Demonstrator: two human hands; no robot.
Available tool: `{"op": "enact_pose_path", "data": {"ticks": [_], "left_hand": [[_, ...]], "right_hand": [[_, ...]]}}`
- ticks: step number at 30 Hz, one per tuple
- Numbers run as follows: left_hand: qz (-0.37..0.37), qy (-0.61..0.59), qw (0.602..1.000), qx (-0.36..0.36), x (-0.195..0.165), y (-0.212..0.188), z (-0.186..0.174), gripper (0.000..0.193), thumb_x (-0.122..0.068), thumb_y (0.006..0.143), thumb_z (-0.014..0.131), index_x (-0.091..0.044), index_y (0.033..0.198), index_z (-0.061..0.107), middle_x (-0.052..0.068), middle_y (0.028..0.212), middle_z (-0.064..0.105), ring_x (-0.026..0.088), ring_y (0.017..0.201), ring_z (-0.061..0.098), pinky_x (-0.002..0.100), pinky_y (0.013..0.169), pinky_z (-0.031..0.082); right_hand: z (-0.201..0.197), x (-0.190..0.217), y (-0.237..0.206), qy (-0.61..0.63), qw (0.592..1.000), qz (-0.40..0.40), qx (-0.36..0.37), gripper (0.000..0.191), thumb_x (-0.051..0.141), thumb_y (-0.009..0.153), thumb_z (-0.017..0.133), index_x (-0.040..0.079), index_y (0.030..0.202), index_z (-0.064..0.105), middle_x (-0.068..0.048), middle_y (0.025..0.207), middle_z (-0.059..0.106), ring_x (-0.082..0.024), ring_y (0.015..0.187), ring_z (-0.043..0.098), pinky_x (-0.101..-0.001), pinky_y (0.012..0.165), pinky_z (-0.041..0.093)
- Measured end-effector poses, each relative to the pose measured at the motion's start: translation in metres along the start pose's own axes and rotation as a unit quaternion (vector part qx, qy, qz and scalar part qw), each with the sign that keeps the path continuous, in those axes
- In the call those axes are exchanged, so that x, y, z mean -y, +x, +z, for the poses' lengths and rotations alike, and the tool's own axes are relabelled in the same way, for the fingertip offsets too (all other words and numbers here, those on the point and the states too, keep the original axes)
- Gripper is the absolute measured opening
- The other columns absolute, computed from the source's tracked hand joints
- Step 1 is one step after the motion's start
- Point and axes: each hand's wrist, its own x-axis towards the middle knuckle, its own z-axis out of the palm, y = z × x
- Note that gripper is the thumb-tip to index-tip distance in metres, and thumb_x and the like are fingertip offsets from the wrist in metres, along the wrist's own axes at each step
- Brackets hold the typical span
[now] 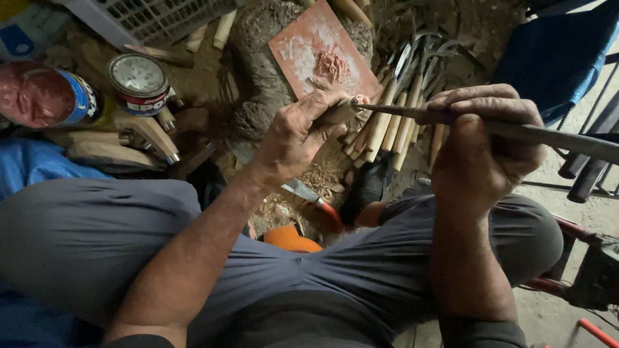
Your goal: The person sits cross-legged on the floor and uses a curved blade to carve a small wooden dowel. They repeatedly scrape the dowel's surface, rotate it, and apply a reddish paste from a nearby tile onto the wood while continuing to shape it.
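Note:
My left hand (300,132) grips a short wooden handle (338,113) whose tip carries a dab of reddish paste. My right hand (480,145) is closed around a long dark metal blade (548,135) whose narrow end reaches left into the handle's tip. Both hands hover above my knees in grey trousers. Just beyond the left hand lies a reddish square tile (319,51) smeared with pale and red paste, resting on a rough stump (258,96).
A bundle of wooden-handled sickles (400,109) lies behind the hands. Two tins (138,80) stand at left, one open with red paste (35,93). A white plastic crate (155,16), wooden handle blanks (148,132), blue sheeting (32,167) and a saw with red grip (313,196) surround me.

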Motion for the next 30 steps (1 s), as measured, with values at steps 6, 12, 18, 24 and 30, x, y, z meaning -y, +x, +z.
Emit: {"op": "enact_pose_path", "data": {"ticks": [6,12,18,24,30], "left_hand": [[-0.03,-0.003,1.0,-0.003,-0.004,-0.002,-0.004,0.051,-0.006,0.097,0.075,-0.012,0.144,0.055,0.009,0.125,0.072,0.02,0.108,0.075,0.03,0.091,0.068],[-0.012,-0.021,1.0,-0.02,-0.007,0.001,-0.008,0.051,-0.003,0.096,0.072,-0.011,0.144,0.055,0.01,0.13,0.071,0.021,0.112,0.075,0.029,0.094,0.068],[-0.009,0.008,0.999,-0.03,-0.006,0.001,-0.007,0.052,-0.002,0.096,0.076,-0.011,0.143,0.056,0.011,0.125,0.073,0.021,0.112,0.074,0.03,0.094,0.066],[-0.029,0.118,0.992,-0.022,0.0,-0.004,-0.003,0.045,0.005,0.103,0.067,-0.013,0.144,0.06,0.012,0.121,0.073,0.022,0.104,0.076,0.026,0.083,0.063],[0.049,0.041,0.998,-0.021,0.002,-0.001,-0.008,0.045,-0.002,0.103,0.072,-0.011,0.144,0.055,0.012,0.13,0.071,0.027,0.123,0.073,0.036,0.11,0.062]], "right_hand": [[-0.009,-0.012,0.003,0.02,1.0,-0.023,0.006,0.01,0.006,0.107,0.069,0.002,0.116,0.066,-0.016,0.104,0.071,-0.025,0.093,0.075,-0.0394,0.084,0.066],[-0.011,-0.014,0.003,0.009,1.0,-0.021,-0.002,0.006,0.005,0.111,0.068,0.002,0.115,0.066,-0.016,0.104,0.072,-0.025,0.094,0.075,-0.037,0.083,0.063],[-0.012,-0.013,0.008,0.0,1.0,-0.009,-0.006,0.004,0.003,0.109,0.069,0.002,0.112,0.066,-0.016,0.102,0.071,-0.024,0.092,0.075,-0.0394,0.086,0.066],[-0.017,-0.017,0.0,-0.074,0.996,0.007,0.053,0.008,-0.001,0.105,0.07,0.001,0.112,0.066,-0.015,0.101,0.072,-0.022,0.089,0.075,-0.0367,0.082,0.066],[-0.013,0.021,0.025,-0.137,0.988,-0.005,0.071,0.009,0.002,0.109,0.059,0.005,0.113,0.067,-0.013,0.101,0.07,-0.021,0.084,0.073,-0.0342,0.074,0.065]]}}
